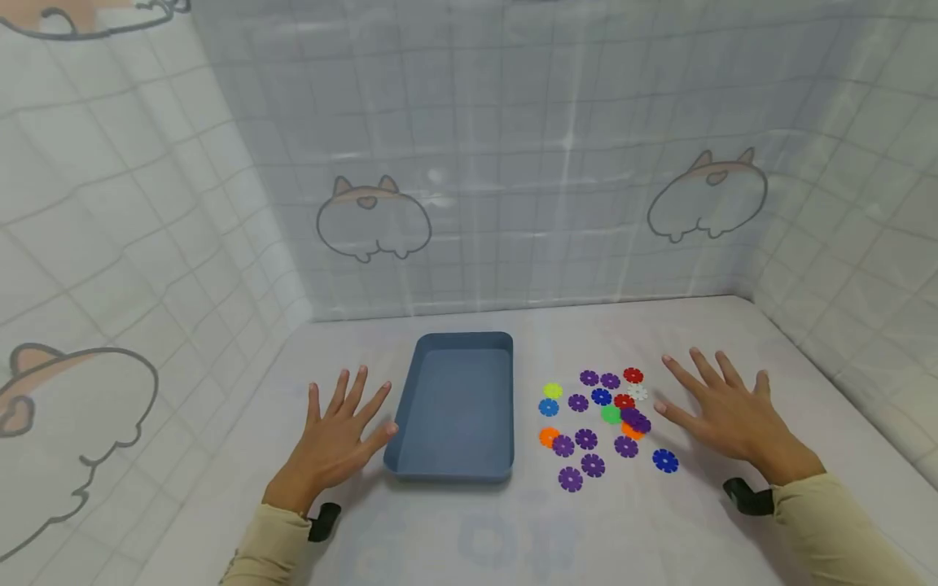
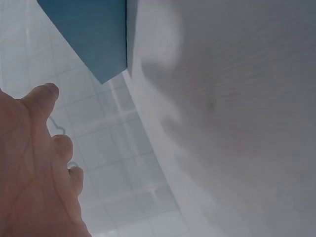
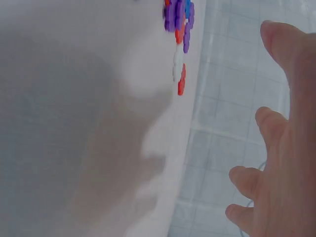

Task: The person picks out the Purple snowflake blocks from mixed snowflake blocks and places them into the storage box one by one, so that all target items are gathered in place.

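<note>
My left hand is spread just left of a blue-grey rectangular tray, its thumb overlapping the tray's rim in the head view. Bare tray floor shows inside the walls. To the right of the tray lie several notched plastic discs, among them a purple disc, a yellow disc, a green disc and a dark blue disc. My right hand hovers with fingers fanned out to the right of these discs, casting a shadow on the table. Neither hand holds anything.
A white cloth covers the table. Behind it rises a grid-patterned curtain with cartoon animal drawings, and similar sheets close in the left and right sides. A dark wrist mount sits at the right cuff.
</note>
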`<state>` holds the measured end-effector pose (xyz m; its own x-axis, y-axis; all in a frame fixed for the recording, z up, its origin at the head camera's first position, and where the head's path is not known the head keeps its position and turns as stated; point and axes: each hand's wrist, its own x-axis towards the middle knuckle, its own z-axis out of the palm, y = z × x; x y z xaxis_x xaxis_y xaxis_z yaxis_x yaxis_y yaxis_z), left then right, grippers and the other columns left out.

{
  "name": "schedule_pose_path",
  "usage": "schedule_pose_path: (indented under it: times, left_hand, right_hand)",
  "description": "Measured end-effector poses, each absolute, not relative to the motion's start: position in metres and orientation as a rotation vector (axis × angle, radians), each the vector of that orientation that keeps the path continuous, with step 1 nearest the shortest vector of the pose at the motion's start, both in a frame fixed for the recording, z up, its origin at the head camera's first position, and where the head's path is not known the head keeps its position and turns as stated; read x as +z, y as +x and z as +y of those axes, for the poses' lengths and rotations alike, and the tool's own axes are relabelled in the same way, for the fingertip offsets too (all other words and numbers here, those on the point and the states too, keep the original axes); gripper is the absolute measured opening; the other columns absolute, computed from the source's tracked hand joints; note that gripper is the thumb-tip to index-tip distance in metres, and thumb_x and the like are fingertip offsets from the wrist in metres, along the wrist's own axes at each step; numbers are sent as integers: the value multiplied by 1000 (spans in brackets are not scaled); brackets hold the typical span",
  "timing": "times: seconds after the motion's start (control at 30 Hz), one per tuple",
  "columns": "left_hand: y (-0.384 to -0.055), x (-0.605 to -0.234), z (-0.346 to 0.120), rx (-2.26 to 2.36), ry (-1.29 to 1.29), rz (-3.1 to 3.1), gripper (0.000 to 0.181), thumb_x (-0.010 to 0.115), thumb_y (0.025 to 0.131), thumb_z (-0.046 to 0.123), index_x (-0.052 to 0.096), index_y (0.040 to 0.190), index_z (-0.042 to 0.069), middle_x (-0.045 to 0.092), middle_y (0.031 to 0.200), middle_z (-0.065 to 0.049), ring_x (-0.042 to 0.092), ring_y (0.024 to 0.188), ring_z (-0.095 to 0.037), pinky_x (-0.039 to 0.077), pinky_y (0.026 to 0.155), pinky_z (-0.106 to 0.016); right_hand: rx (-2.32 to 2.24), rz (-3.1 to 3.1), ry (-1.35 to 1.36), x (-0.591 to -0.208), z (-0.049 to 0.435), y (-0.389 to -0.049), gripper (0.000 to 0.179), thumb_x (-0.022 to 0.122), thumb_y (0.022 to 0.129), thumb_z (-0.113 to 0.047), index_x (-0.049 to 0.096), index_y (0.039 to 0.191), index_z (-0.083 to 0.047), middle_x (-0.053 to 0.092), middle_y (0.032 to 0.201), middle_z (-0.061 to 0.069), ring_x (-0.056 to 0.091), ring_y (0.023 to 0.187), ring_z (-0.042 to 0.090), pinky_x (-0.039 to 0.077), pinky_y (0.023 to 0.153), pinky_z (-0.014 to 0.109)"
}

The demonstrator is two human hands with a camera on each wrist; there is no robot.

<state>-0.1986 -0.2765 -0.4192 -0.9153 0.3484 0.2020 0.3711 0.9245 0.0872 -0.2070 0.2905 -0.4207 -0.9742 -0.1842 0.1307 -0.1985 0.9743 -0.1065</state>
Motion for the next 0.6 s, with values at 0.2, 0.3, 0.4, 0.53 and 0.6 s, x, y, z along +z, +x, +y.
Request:
schedule_pose_path:
  times: [0.2,0.3,0.4,0.53,0.6]
  left_hand:
    - [-191,-420,-275,-180,-521,-2915,71,41,102,61,28,161,24,2,167,-11,-1,152,-39,-10,111,-70]
    - [-187,-421,-275,-186,-515,-2910,71,42,102,61,29,160,24,5,167,-11,4,151,-40,-9,111,-70]
    - [-185,-421,-274,-241,-509,-2902,69,43,102,60,33,159,22,15,166,-11,11,151,-39,-7,111,-70]
    - [-186,-423,-271,-363,-508,-2862,64,46,103,55,43,154,17,36,158,-13,28,146,-38,0,112,-71]
    - [-187,-424,-269,-409,-510,-2836,61,46,104,53,48,151,15,44,153,-13,36,142,-38,5,111,-72]
  right_hand:
    - [170,-2983,309,-424,288,-205,87,50,92,-71,25,161,-25,23,159,29,17,140,60,-1,97,86]
    - [153,-2965,325,-426,287,-203,86,50,92,-71,26,161,-25,25,159,28,20,139,59,0,98,85]
    - [182,-2973,317,-427,284,-202,86,49,92,-71,27,161,-24,27,158,28,22,139,59,4,100,84]
    - [286,-2984,317,-428,282,-202,83,49,95,-67,29,160,-18,33,155,30,30,135,58,17,102,79]
    - [353,-2979,327,-428,281,-202,81,49,97,-63,31,159,-15,36,153,30,35,133,57,25,102,77]
